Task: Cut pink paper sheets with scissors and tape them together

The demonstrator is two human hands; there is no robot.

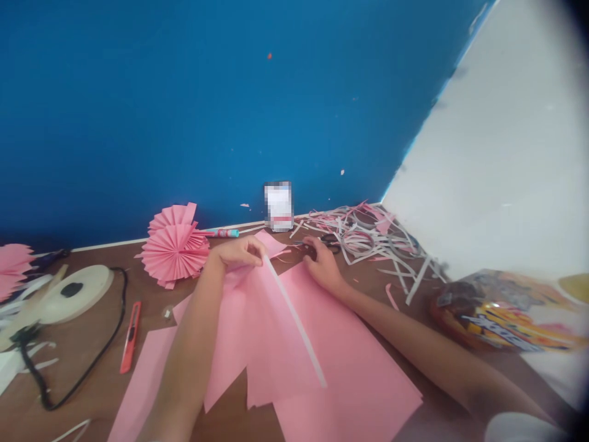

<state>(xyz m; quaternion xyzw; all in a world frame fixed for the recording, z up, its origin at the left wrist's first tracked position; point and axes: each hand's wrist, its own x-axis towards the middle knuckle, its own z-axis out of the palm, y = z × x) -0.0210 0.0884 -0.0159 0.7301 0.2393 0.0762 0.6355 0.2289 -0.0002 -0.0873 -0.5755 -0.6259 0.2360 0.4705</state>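
**Pink sheet up in left hand, middle of a brown tabletop**

Pink sheet (276, 350) with a white strip (295, 322) along one edge: far corner pinched between left hand (242, 250) thumb and fingers. Hands apart. Right hand (324, 269) is curled beside the scissors (330, 239); can't tell if it grips them. More pink sheets (359, 356) lie underneath, overlapping; count unclear.

Surface: brown table (92, 399). Paper scraps (359, 230) heaped at the back right, folded pink rosette (177, 250) back left, red cutter (131, 337) nearer. Blue wall (184, 110) behind, specked; white wall (515, 141) on the right.

Hard to read: upright device (278, 205) is pixelated. Left forearm covers part of the sheets. Second rosette (13, 267) cut by frame edge. Packet (510, 310) lettering blurred.
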